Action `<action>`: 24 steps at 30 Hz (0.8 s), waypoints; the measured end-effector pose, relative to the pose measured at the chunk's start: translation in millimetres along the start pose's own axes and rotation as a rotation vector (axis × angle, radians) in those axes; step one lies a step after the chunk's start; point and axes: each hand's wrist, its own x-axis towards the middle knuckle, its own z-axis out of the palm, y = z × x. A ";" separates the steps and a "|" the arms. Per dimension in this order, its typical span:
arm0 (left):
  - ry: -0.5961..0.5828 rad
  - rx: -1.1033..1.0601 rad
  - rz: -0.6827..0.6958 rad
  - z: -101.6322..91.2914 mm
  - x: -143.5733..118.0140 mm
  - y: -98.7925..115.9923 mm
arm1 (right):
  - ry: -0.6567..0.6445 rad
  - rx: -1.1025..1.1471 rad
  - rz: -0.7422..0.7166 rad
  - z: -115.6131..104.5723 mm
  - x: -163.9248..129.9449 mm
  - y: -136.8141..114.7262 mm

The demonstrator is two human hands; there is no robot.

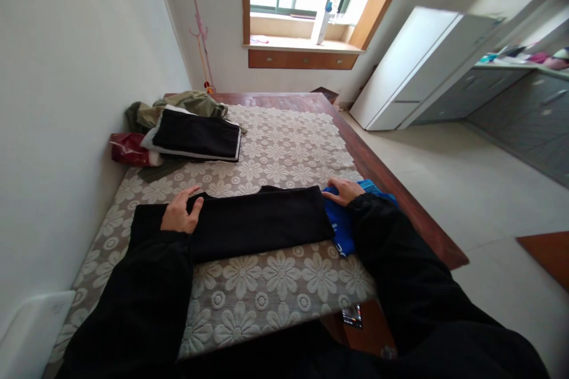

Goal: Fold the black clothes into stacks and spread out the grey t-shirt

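A black garment (262, 222), folded into a long strip, lies across the table in front of me. It looks like trousers, but I cannot tell for certain. My left hand (181, 212) rests on its left part, thumb and fingers apart. At the garment's right end, my right hand (344, 191) lies over a blue cloth item with white lettering (341, 231), its fingertips by the black edge. Its thumb and fingers look slightly apart. Part of the blue item is hidden under my right sleeve.
A flower-patterned tablecloth (284, 275) covers the wooden table (360, 147). Folded black and grey clothes (198, 134) are stacked at the back left, beside an olive garment (195, 103) and a red packet (131, 149). A wall borders the left; a white fridge (413, 64) stands beyond.
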 end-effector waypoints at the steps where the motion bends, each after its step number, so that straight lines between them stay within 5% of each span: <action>1: -0.002 0.000 -0.011 1.7 -0.6 -1.6 | -0.018 -0.038 -0.016 -0.2 1.2 0.1; 4: -0.021 0.007 -0.024 2.4 -1.5 -2.2 | -0.028 -0.084 -0.039 -2.3 6.7 4.8; 9: -0.109 -0.001 -0.058 -0.5 -0.3 2.8 | 0.004 -0.065 0.178 -13.2 20.7 12.8; 15: -0.114 0.134 -0.059 -12.4 0.7 -12.8 | 0.348 0.126 0.030 -26.4 18.1 -34.1; 20: -0.118 0.383 -0.327 -39.9 -3.1 -55.7 | 0.059 0.228 -0.109 -21.9 17.6 -76.9; 24: -0.183 0.435 -0.409 -49.2 -1.8 -80.8 | 0.083 0.200 -0.097 -6.6 18.5 -81.3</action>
